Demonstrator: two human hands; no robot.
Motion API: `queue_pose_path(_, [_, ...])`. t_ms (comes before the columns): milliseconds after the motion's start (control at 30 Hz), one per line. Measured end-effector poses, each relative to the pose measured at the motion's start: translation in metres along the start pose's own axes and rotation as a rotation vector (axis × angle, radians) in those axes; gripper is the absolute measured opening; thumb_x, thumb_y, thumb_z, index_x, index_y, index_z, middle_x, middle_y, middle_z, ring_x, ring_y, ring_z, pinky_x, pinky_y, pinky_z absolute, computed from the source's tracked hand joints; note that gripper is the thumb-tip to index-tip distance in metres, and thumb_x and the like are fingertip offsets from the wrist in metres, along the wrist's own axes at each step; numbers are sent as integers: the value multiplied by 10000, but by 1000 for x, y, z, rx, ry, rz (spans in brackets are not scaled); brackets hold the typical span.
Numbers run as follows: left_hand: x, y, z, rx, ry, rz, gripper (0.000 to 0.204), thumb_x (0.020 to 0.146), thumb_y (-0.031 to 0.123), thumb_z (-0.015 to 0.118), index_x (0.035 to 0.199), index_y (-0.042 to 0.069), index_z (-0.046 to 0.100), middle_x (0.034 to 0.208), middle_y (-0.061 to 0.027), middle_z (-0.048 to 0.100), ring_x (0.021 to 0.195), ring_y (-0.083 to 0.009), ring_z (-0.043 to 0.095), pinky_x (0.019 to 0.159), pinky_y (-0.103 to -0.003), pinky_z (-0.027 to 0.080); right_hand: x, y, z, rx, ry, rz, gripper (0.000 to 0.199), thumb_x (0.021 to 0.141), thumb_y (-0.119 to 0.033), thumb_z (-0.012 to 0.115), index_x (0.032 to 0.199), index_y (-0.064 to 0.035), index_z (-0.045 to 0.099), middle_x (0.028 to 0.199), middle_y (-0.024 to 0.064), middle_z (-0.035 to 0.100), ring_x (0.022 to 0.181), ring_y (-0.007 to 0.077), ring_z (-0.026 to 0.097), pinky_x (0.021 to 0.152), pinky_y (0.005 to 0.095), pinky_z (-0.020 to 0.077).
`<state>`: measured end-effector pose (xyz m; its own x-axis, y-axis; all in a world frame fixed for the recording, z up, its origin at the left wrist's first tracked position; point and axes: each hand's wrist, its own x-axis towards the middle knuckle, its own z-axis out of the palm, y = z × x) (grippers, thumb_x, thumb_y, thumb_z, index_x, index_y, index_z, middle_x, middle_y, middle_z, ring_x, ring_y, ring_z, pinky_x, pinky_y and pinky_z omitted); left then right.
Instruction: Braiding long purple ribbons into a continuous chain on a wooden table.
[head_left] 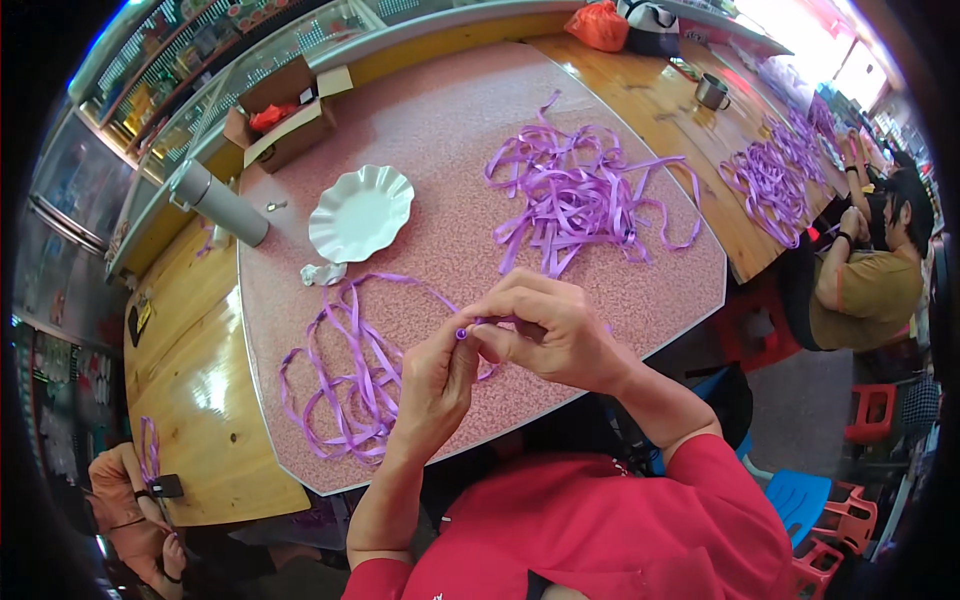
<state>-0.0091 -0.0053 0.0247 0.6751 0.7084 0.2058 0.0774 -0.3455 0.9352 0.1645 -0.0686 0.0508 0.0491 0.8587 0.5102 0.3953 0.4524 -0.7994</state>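
My left hand (438, 378) and my right hand (548, 328) meet above the table's near edge, both closed in a pinch on a purple ribbon. A small tight purple coil (461, 334) shows between the fingertips; whether it is rolled ribbon or a separate piece I cannot tell. From my hands the ribbon runs off toward a loose pile of purple ribbon (362, 392) on the left of the pink tabletop. A bigger tangled heap of purple ribbon (570, 190) lies beyond my right hand. My fingers hide part of the held strip.
A white scalloped plate (360, 214), a crumpled white tissue (323, 274), a grey bottle (222, 205) and an open cardboard box (290, 120) stand toward the far left. More ribbon (768, 190) and a metal mug (712, 92) occupy the right table. Other people sit at both sides.
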Motion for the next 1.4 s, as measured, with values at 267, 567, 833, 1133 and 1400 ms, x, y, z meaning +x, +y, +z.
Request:
queue_pose_path(267, [1,1,1,123,-8,23,252,944,-18,537,1188,-24,600,839,-163,663,742,-202,674,645,-316,505,-3,23,15,-176,53,-219,201,808,-20,744,1003,-41,699,898,55,620,636,109,550,535,254,455])
queue_pose_path(567, [-1,-8,7,-438,187,-92,147,946,26,635,1090,3,642,913,12,601,779,-49,533,669,-201,436,-4,26,6,-67,64,-30,192,806,-17,744,991,-44,698,877,20,616,617,44,498,513,225,398])
queue_pose_path(833, [-3,-15,-2,-655,194,-172,141,931,54,667,1067,20,653,922,22,590,786,-34,499,685,-188,397,-4,21,1,189,45,131,234,829,5,750,1054,-21,692,870,25,640,677,44,539,590,200,426])
queue_pose_path(1133, [1,-19,2,-773,145,-102,119,929,68,669,1030,7,649,949,-11,600,879,-83,541,795,-223,418,-15,40,13,628,4,362,155,873,3,713,1026,3,690,907,32,654,782,66,612,660,205,497])
queue_pose_path(1400, [0,-21,2,-754,104,-94,88,918,50,676,995,10,661,948,-29,606,891,-105,558,805,-238,429,-18,33,6,880,-18,619,154,921,-105,691,1032,2,708,742,-17,604,576,16,417,489,187,288])
